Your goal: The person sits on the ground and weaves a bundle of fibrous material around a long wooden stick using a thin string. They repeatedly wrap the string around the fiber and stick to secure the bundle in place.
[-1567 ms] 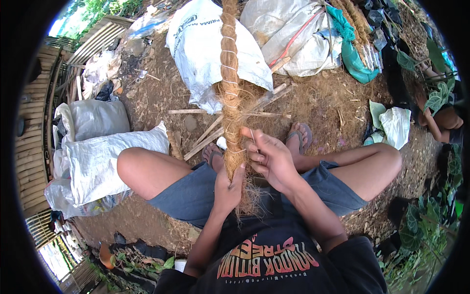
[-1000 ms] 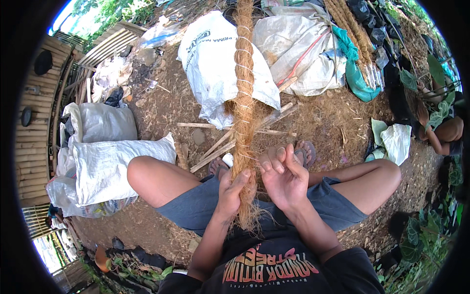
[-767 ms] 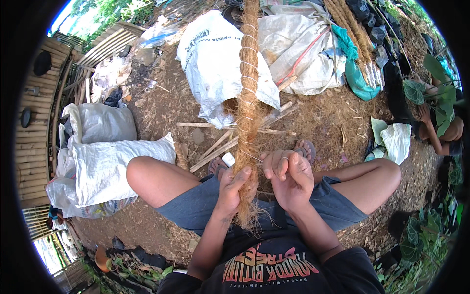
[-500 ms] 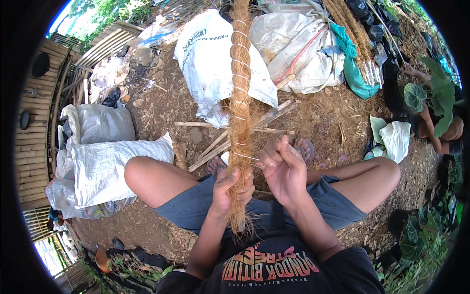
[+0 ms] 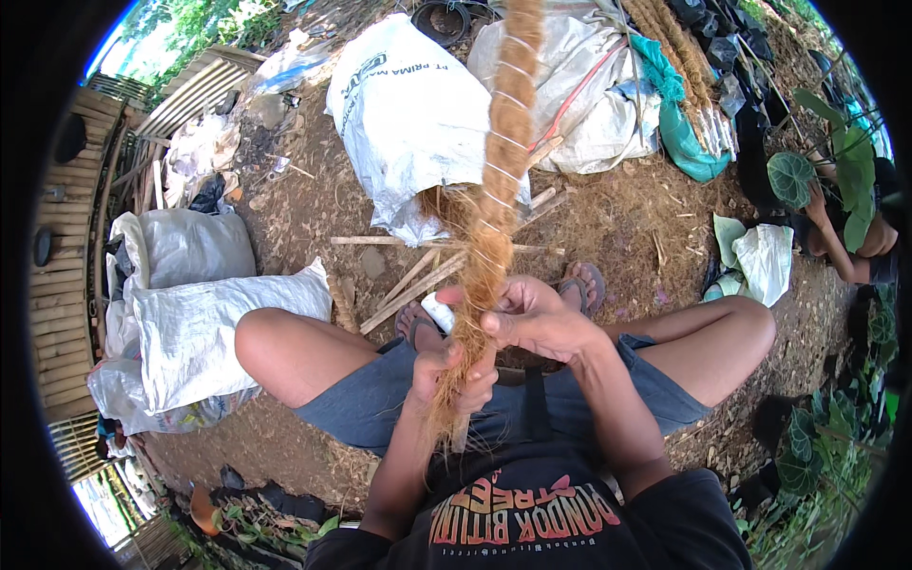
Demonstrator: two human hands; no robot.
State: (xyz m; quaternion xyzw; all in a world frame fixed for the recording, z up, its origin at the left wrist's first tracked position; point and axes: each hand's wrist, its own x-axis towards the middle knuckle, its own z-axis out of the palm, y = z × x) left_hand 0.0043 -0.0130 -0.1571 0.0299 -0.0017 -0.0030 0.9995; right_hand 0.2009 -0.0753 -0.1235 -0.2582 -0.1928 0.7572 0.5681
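Note:
A long pole wrapped in brown coir fibre (image 5: 499,180) rises from my lap toward the top of the view. White string (image 5: 511,98) circles it in spaced turns, and loose fibres hang from its lower end. My left hand (image 5: 456,378) is closed round the pole near that frayed end. Just above it, my right hand (image 5: 543,321) reaches in from the right, its thumb on the near side of the pole and its fingers curled partly behind. Whether string is still between those fingers is hidden. A small white object (image 5: 439,312) shows beside the pole, over my foot.
Wooden sticks (image 5: 418,285) lie crossed beyond my feet. Ahead are a white sack (image 5: 408,114) with fibre at its mouth and a greyish sack (image 5: 579,104). More white sacks (image 5: 228,328) lie on the left. Another person's arm (image 5: 836,233) appears at the far right among leaves.
My right hand has moved left from beside the pole, where it pinched a taut string, to close against the pole. The pole's upper part has swung right; my left hand keeps its hold.

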